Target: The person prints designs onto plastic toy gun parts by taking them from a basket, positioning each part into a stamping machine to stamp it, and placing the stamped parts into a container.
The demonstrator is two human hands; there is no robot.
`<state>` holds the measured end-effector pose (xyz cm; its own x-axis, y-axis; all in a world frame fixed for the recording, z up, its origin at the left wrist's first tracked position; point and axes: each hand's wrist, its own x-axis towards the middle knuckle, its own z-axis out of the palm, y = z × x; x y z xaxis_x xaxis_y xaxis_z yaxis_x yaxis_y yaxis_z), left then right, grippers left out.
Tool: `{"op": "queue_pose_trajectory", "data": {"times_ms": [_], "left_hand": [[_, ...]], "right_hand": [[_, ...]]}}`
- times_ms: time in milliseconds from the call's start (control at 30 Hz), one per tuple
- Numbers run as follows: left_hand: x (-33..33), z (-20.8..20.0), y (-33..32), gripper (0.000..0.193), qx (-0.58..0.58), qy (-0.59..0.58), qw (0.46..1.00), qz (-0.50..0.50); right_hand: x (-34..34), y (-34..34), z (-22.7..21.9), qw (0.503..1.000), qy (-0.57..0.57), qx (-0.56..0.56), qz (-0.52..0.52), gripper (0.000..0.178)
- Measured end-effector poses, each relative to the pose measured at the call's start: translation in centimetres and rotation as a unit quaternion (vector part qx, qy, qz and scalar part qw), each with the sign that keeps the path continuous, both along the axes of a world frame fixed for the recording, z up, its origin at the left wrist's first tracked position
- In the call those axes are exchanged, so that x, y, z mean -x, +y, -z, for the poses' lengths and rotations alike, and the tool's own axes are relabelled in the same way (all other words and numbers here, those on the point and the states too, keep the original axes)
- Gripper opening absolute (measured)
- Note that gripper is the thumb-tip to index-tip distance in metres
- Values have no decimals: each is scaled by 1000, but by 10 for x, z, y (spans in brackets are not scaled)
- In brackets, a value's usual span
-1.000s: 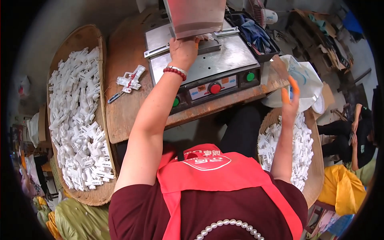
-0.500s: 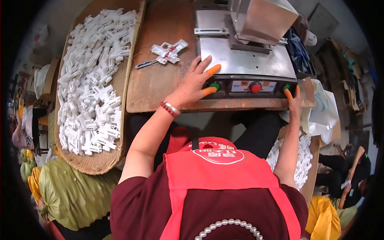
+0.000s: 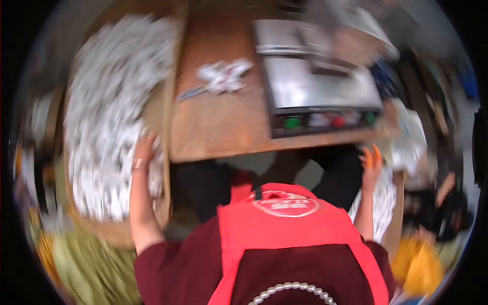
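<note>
A long oval basket of brown woven material [image 3: 155,109] is holding a heap of small white plastic pieces [image 3: 101,132]; the left hand [image 3: 146,148] is hovering over this heap, near the basket's right wall; because of blur I cannot tell if its fingers are gripping a piece; the right hand [image 3: 371,165] is hanging near a second brown basket [image 3: 398,203], which is containing more white pieces [image 3: 387,206]; its orange-tipped fingers are standing apart; a brown wooden desk [image 3: 218,122] is carrying a silver metal machine [image 3: 325,86].

Left hand [image 3: 145,147] and right hand [image 3: 371,163] wide apart
Left arm [image 3: 140,198] extends from the near side, hand blurred; right arm [image 3: 366,208] likewise, fingers [image 3: 377,155] raised, parted.
</note>
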<state>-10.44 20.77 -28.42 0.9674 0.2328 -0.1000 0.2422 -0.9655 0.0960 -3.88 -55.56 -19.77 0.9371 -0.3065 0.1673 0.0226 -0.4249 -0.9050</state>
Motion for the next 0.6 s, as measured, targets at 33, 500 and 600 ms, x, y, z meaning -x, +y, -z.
{"op": "queue_pose_trajectory", "data": {"times_ms": [33, 500, 600], "left_hand": [[-1, 1, -1, 48, 8, 4, 1000, -8], [-69, -46, -87, 56, -113, -458, 881, 32], [-109, -52, -115, 44, -184, -699, 655, 221]], "right_hand": [[6, 12, -9, 1000, -17, 17, -11, 37], [80, 6, 21, 947, -43, 319, -6, 66], [77, 2, 38, 955, -117, 271, -2, 63]]}}
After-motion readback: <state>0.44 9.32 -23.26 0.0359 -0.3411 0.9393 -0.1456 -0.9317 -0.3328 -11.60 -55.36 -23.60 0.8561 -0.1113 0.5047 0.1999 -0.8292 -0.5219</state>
